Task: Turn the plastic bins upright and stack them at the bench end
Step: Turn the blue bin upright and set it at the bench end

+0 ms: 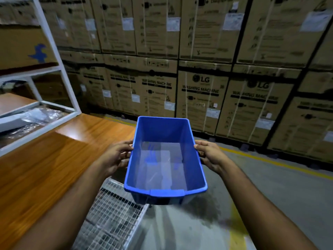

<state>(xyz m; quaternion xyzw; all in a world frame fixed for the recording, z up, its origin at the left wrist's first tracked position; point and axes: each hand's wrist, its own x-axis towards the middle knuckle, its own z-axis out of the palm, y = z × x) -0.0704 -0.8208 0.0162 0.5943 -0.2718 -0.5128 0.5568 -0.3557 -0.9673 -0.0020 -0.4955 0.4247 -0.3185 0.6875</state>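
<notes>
Both hands are on the blue plastic bin (164, 159), one per long side. The left hand (115, 156) curls its fingers over the left rim, the right hand (210, 156) grips the right rim, thumb on top. The bin's upright, open side up, held in the air just past the end of the glossy wood-grain table (54, 159), above a wire mesh panel (111, 219) and the grey concrete floor (270, 186). It's a smooth rectangular tub with a lipped edge; nothing inside, just a scuffed, shiny bottom. Stacked washing machine cartons (201, 98) fill the background.
</notes>
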